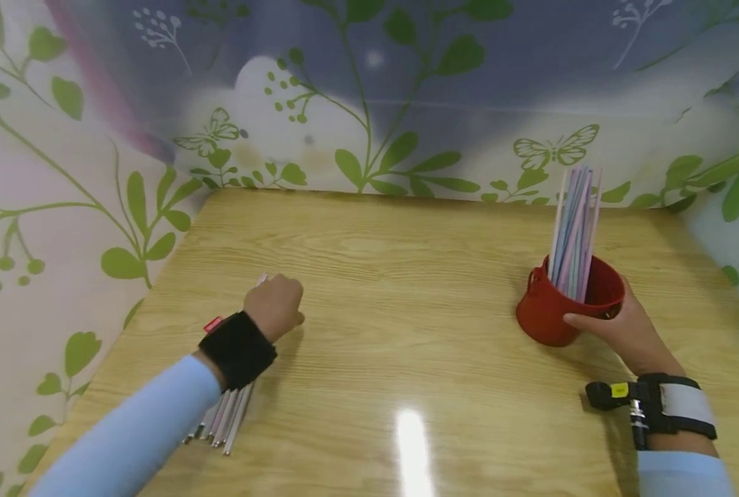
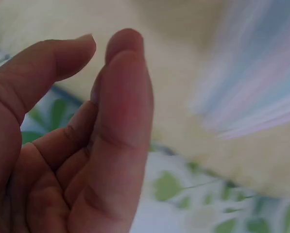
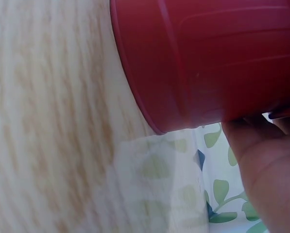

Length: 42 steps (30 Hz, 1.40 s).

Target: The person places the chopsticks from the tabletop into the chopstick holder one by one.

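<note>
On the right of the table stands a small red bucket [image 1: 546,324] with a bundle of pastel straws [image 1: 573,235] upright in it. My right hand [image 1: 633,335] grips the bucket by its right side, thumb at the front near the rim. In the right wrist view that hand [image 3: 266,165] lies against the bucket's wall [image 3: 208,63]. My left hand [image 1: 274,307] is over the left of the table. The left wrist view shows its fingers [image 2: 123,111] loosely bent, thumb apart, nothing between them. More straws [image 1: 226,417] lie beneath the left forearm, partly hidden by it.
The wooden table [image 1: 394,297] meets a leaf-patterned wall [image 1: 369,103] at the back and left. A small red tag [image 1: 213,323] shows beside the left wrist strap. Blurred pastel straws [image 2: 266,73] appear near the hand in the left wrist view.
</note>
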Motion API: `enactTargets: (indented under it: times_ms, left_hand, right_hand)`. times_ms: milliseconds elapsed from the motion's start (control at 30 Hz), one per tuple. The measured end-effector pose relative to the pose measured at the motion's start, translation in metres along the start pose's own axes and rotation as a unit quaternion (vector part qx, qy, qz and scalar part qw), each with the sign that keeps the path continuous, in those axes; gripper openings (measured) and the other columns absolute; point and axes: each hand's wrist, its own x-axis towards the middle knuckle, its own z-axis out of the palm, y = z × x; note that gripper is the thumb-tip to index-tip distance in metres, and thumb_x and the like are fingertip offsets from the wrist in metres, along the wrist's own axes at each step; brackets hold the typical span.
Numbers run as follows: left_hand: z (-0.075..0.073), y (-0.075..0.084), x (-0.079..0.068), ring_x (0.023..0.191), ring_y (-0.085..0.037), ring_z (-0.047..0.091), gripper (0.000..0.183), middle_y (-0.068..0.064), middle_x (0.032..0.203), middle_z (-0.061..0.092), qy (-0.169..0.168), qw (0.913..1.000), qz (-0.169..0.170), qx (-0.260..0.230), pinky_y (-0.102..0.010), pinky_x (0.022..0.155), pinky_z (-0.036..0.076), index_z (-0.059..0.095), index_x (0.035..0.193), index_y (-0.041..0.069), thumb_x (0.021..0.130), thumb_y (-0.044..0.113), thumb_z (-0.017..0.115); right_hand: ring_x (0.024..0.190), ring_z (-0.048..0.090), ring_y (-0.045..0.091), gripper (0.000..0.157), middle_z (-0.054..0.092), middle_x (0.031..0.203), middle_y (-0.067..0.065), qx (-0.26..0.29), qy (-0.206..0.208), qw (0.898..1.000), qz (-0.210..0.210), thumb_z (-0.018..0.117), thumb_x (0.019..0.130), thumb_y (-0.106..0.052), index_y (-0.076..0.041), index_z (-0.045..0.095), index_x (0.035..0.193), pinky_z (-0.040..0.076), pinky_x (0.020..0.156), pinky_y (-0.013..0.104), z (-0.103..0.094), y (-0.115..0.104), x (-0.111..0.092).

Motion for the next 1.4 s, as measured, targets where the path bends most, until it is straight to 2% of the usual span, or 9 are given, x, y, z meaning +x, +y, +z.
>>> enactTargets:
  times_ms: [167, 367, 600, 833, 1033, 1100, 1167, 1300, 1400]
  left_hand:
    - [0.030, -0.026, -0.024, 0.043, -0.012, 0.035, 0.021, -0.001, 0.052, 0.041, 0.005, 0.9998, -0.020, 0.004, -0.026, 0.033, 0.026, 0.044, 0.050, 0.008, 0.068, 0.004, 0.055]
    - [0.034, -0.028, -0.030, 0.045, -0.014, 0.040, 0.015, -0.004, 0.055, 0.047, 0.008, 0.9995, -0.029, 0.008, -0.029, 0.033, 0.031, 0.049, 0.053, 0.006, 0.067, 0.003, 0.053]
    - [0.034, -0.028, -0.032, 0.047, -0.016, 0.044, 0.010, -0.006, 0.058, 0.049, -0.010, 0.9985, -0.050, 0.020, -0.031, 0.035, 0.033, 0.052, 0.059, 0.004, 0.068, 0.005, 0.055]
    - [0.039, -0.020, -0.028, 0.047, -0.019, 0.050, 0.011, -0.007, 0.056, 0.053, -0.010, 0.9988, -0.046, -0.015, -0.035, 0.036, 0.036, 0.050, 0.054, 0.006, 0.063, 0.005, 0.056]
    - [0.017, 0.006, -0.002, 0.043, -0.010, 0.034, 0.024, 0.003, 0.049, 0.038, 0.002, 0.9923, 0.036, -0.119, -0.022, 0.038, 0.027, 0.041, 0.049, 0.012, 0.059, 0.015, 0.063]
    - [-0.011, 0.027, 0.010, 0.044, -0.007, 0.037, 0.020, 0.006, 0.050, 0.042, 0.037, 0.9768, 0.089, -0.191, -0.019, 0.040, 0.030, 0.045, 0.053, 0.013, 0.062, 0.018, 0.063]
    - [-0.045, 0.057, 0.023, 0.048, -0.005, 0.043, 0.012, 0.006, 0.055, 0.049, 0.089, 0.9458, 0.150, -0.274, -0.017, 0.045, 0.035, 0.050, 0.061, 0.014, 0.065, 0.016, 0.061]
    - [-0.107, 0.132, 0.039, 0.065, -0.004, 0.054, 0.009, 0.000, 0.072, 0.059, 0.206, 0.8397, 0.289, -0.411, -0.011, 0.061, 0.043, 0.052, 0.078, 0.009, 0.071, 0.010, 0.058]
    - [-0.126, 0.188, 0.050, 0.074, -0.004, 0.057, 0.012, -0.004, 0.082, 0.060, 0.234, 0.7908, 0.348, -0.446, -0.007, 0.068, 0.041, 0.052, 0.086, 0.004, 0.075, 0.007, 0.056]
  right_hand:
    - [0.111, 0.029, 0.012, 0.079, 0.021, 0.134, 0.006, -0.002, 0.002, 1.000, 0.013, 0.059, 0.077, -0.026, -0.035, 0.003, 0.132, 0.034, 0.076, 0.009, -0.003, 0.000, -0.003]
    - [0.112, 0.029, 0.012, 0.079, 0.022, 0.134, 0.007, -0.009, 0.005, 1.000, 0.014, 0.059, 0.077, -0.027, -0.034, 0.003, 0.133, 0.034, 0.076, 0.009, 0.000, -0.002, -0.003]
    - [0.114, 0.026, 0.020, 0.080, 0.019, 0.136, 0.007, 0.010, -0.004, 1.000, 0.020, 0.059, 0.077, -0.029, -0.036, 0.001, 0.132, 0.027, 0.091, 0.051, 0.002, -0.002, -0.004]
    - [0.115, 0.025, 0.022, 0.080, 0.018, 0.137, 0.006, 0.010, -0.005, 1.000, 0.019, 0.058, 0.078, -0.030, -0.037, 0.000, 0.132, 0.027, 0.090, 0.054, 0.002, -0.001, -0.003]
    - [0.115, 0.025, 0.022, 0.080, 0.017, 0.137, 0.007, 0.019, 0.001, 0.999, 0.028, 0.058, 0.077, -0.030, -0.037, 0.000, 0.132, 0.026, 0.091, 0.053, -0.001, -0.001, -0.004]
    - [0.116, 0.024, 0.024, 0.081, 0.016, 0.137, 0.008, 0.023, 0.001, 0.999, 0.028, 0.059, 0.077, -0.029, -0.037, 0.000, 0.132, 0.025, 0.092, 0.052, -0.002, -0.001, -0.005]
    - [0.117, 0.024, 0.023, 0.081, 0.017, 0.137, 0.007, 0.020, 0.003, 0.999, 0.028, 0.059, 0.077, -0.029, -0.037, 0.000, 0.132, 0.028, 0.093, 0.048, -0.002, 0.000, -0.006]
    - [0.116, 0.026, 0.021, 0.081, 0.019, 0.137, 0.006, 0.015, 0.004, 1.000, 0.020, 0.059, 0.077, -0.028, -0.036, 0.001, 0.132, 0.032, 0.092, 0.039, -0.001, 0.001, -0.004]
    - [0.114, 0.029, 0.018, 0.080, 0.022, 0.134, 0.007, 0.014, 0.003, 1.000, 0.012, 0.060, 0.077, -0.027, -0.035, 0.003, 0.132, 0.034, 0.089, 0.027, 0.002, 0.000, -0.001]
